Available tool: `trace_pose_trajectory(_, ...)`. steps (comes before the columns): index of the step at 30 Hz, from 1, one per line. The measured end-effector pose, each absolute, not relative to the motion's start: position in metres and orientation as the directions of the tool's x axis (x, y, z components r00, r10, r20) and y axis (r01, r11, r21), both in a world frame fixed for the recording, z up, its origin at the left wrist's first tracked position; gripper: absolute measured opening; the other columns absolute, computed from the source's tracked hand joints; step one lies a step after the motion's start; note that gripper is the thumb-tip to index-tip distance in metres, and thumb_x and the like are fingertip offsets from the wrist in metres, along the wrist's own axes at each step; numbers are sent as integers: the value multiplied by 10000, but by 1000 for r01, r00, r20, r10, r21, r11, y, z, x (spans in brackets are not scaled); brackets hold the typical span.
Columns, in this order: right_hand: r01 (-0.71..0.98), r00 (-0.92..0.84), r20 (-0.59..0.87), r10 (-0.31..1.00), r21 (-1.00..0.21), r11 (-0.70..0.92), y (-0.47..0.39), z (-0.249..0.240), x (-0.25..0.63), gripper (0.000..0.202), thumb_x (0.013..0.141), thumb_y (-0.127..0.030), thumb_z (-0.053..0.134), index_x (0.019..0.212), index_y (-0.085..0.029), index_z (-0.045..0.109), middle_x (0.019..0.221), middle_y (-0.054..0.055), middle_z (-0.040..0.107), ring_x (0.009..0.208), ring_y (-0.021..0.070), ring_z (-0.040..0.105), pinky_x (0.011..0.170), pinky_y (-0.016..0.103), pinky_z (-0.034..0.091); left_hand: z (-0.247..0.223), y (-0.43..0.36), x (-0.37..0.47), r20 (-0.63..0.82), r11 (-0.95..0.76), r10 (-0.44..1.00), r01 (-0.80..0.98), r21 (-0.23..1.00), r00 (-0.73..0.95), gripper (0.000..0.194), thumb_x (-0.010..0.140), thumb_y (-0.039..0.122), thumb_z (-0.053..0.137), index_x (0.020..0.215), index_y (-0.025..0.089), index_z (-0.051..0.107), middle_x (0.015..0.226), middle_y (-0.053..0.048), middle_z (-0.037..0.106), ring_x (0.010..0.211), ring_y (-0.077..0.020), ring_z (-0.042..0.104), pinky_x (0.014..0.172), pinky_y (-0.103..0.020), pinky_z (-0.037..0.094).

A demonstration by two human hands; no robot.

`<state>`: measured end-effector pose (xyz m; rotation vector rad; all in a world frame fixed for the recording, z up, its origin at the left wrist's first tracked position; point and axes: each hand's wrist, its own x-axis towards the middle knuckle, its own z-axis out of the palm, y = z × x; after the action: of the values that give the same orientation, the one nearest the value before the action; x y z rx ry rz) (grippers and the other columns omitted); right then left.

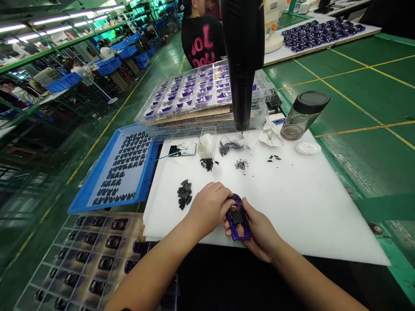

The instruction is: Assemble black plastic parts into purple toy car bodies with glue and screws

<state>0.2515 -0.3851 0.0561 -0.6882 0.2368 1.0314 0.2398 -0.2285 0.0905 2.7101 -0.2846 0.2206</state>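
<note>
A purple toy car body [247, 232] with a black piece [237, 216] in its middle lies in my right hand [262, 231], just above the front part of the white work surface. That hand's fingers wrap round beneath the shell and its thumb lies along the right side. My left hand [210, 206] is closed in a pinch against the upper left end of the shell; whatever sits between its fingertips is hidden. To the left of this hand lies a pile of dark flat parts [184, 194]. A black power screwdriver [242, 65] hangs overhead, tip down.
On the white foam sheet [311, 207] lie small screws [241, 164] and black bits [207, 163]. Beyond stands a tilted-looking jar [301, 116] near stacked clear trays [201, 90]. At left are a blue tray [110, 166] and a compartment tray [90, 255] of car bodies. A person [202, 39] faces me.
</note>
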Motion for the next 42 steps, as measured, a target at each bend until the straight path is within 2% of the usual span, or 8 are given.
trace_pose_trajectory(3,-855,493,-492,718,-426,296,-387,58,252,499,976,-527,400,925,-124,689,744,88,694,612,163,641,632,276,541,92,-226,237,198,-868,-157,-231,440,967,45,864,215,626,870,170,629,824,-34,636,808,-184,581,760,-330,495)
trace_pose_trajectory(10,-883,438,-548,713,-413,225,-389,59,255,545,967,-545,396,933,-85,687,763,127,719,642,192,693,707,324,574,95,-212,214,110,-762,-91,-140,632,990,262,926,258,530,1178,212,584,1083,-61,691,1010,-188,638,905,-349,514)
trace_pose_trajectory(17,-862,486,-545,683,-427,273,-390,66,255,405,962,-453,458,888,-116,670,768,102,709,724,209,711,790,348,569,92,-210,202,12,-661,-58,-47,749,998,308,946,250,480,1244,242,559,1197,-65,675,1105,-199,629,968,-384,510)
trace_pose_trajectory(23,-793,515,-543,663,-596,127,-395,73,257,225,922,-394,570,1026,-199,611,783,54,709,654,167,675,571,257,530,96,-211,197,21,-599,-86,-68,798,996,298,931,242,508,1216,269,592,1189,-53,670,1103,-191,624,971,-363,505)
trace_pose_trajectory(29,-763,557,-551,622,-635,121,-396,75,259,273,910,-403,574,1133,-244,581,842,39,695,660,174,668,571,287,523,77,-197,236,112,-657,378,181,732,919,273,867,306,589,1119,202,569,1119,-94,659,972,-224,634,826,-402,536)
trace_pose_trajectory(32,-735,594,-520,614,-661,151,-392,73,259,286,915,-396,566,1157,-243,568,768,27,687,664,166,656,640,305,525,68,-194,267,179,-709,339,126,694,924,432,805,251,645,1211,186,513,1214,-127,622,1143,-283,574,910,-461,498)
trace_pose_trajectory(38,-715,612,-510,604,-683,148,-389,68,263,247,918,-403,546,1117,-256,550,764,19,681,684,179,654,618,312,518,62,-194,284,208,-675,260,23,738,943,248,860,266,594,1097,194,595,1027,-80,677,983,-231,634,926,-432,495)
trace_pose_trajectory(42,-729,594,-524,610,-671,133,-388,64,265,233,900,-414,572,1067,-252,555,864,29,678,664,169,646,564,297,511,58,-181,266,210,-377,204,-121,918,956,378,944,368,490,1275,186,522,1057,-99,657,874,-170,664,799,-340,551)
